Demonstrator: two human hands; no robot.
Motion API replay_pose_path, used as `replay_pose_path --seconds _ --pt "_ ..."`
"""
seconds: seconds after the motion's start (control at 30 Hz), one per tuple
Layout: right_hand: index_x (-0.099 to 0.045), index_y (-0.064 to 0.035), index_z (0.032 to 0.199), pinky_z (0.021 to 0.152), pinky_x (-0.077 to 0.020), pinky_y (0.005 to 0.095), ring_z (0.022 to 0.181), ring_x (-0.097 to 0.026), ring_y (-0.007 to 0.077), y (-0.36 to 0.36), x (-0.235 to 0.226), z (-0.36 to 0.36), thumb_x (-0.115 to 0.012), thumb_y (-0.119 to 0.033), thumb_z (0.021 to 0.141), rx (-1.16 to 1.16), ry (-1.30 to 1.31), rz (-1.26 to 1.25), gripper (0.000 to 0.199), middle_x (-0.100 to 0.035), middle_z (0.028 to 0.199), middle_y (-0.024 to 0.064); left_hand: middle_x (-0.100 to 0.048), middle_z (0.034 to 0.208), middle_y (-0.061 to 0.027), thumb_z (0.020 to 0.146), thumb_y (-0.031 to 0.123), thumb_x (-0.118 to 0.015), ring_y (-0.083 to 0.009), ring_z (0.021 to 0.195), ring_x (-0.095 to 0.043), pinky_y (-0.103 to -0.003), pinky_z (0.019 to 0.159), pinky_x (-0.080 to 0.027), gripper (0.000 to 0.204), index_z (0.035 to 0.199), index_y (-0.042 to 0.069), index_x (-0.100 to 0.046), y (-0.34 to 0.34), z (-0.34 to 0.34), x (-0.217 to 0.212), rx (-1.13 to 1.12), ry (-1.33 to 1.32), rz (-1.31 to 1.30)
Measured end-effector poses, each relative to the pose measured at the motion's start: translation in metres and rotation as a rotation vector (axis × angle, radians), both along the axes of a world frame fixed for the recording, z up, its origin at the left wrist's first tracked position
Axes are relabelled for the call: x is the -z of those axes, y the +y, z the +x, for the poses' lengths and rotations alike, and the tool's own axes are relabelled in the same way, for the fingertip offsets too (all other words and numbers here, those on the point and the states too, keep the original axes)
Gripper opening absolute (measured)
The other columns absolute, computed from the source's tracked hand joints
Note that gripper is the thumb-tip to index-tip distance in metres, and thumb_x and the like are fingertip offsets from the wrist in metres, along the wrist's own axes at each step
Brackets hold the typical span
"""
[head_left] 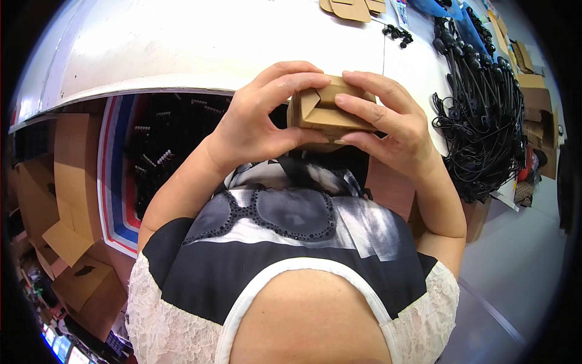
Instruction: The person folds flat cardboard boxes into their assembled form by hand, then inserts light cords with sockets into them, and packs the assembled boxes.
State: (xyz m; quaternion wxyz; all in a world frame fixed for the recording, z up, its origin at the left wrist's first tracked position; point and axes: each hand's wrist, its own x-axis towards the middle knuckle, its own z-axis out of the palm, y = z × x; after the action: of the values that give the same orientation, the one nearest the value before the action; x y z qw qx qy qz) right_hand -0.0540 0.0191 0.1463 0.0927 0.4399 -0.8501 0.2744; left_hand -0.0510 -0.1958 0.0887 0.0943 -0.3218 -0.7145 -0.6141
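Note:
A small brown cardboard box (321, 112) is held up between both hands, at the near edge of the white table. My left hand (270, 109) grips its left side, with the thumb along the lower edge and the fingers over the top. My right hand (394, 118) closes on the right side, fingertips pressing on the upper flaps and thumb at the lower edge. A folded flap shows at the box's left end. What is inside the box is hidden.
A heap of black cables (482, 115) lies on the table at right. Small black parts (398, 35) and flat brown cardboard pieces (351, 9) sit at the far side. A striped sack (112, 176) of black parts stands below left, beside open cardboard boxes (76, 176).

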Motion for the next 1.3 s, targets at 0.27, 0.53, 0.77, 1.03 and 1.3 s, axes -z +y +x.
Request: replay_pose_path --seconds 0.27,0.53,0.77,1.03,1.3 --pt "-0.063 -0.0062 0.103 0.083 -0.0475 0.0337 0.096 -0.056 0.0286 -0.003 -0.002 0.001 -0.074 -0.006 0.058 -0.095 -0.005 0.129 0.046 -0.055 0.115 0.0125 -0.056 0.108 -0.0113 0.057 0.007 -0.079 -0.0249 0.098 -0.057 -0.032 0.082 -0.049 0.055 0.108 0.005 -0.058 0.0 0.005 0.004 -0.03 0.145 -0.089" --pt "-0.055 -0.0065 0.116 0.087 -0.0471 0.0319 0.103 -0.055 0.0252 0.001 0.014 -0.001 -0.077 -0.007 0.061 0.026 -0.298 -0.274 0.059 -0.054 0.114 0.0129 -0.053 0.113 -0.0116 0.062 0.007 -0.077 -0.0236 0.104 -0.054 -0.031 0.086 -0.048 0.048 0.106 0.005 -0.059 -0.005 0.002 0.003 -0.022 -0.026 0.092" --pt "-0.059 -0.0053 0.111 0.078 -0.0502 0.0303 0.096 -0.058 0.0246 0.0 0.025 -0.001 -0.078 -0.006 0.06 -0.018 -0.127 -0.235 0.054 -0.056 0.109 0.0135 -0.054 0.112 -0.0123 0.061 0.006 -0.077 -0.0235 0.101 -0.056 -0.032 0.084 -0.048 0.046 0.103 0.005 -0.06 -0.011 -0.004 0.005 0.009 0.19 -0.054" --pt "-0.058 0.0043 0.106 0.078 -0.05 0.0284 0.089 -0.062 0.0186 0.006 0.035 -0.033 -0.056 -0.024 0.087 0.19 -1.215 -0.914 0.034 -0.061 0.101 0.0116 -0.037 0.13 -0.0157 0.083 0.008 -0.058 -0.0241 0.118 -0.043 -0.034 0.097 -0.038 0.063 0.136 0.003 -0.025 -0.013 -0.039 0.012 0.203 -0.602 0.658" --pt "-0.055 0.0002 0.107 0.068 -0.0529 0.0275 0.078 -0.063 0.0159 -0.007 0.056 -0.027 -0.056 -0.032 0.086 0.218 -1.978 -1.086 0.038 -0.063 0.093 0.0111 -0.059 0.101 -0.011 0.071 -0.002 -0.07 -0.0138 0.09 -0.059 -0.026 0.082 -0.05 0.071 0.132 0.002 -0.034 -0.011 -0.037 0.025 0.147 -0.595 0.29"
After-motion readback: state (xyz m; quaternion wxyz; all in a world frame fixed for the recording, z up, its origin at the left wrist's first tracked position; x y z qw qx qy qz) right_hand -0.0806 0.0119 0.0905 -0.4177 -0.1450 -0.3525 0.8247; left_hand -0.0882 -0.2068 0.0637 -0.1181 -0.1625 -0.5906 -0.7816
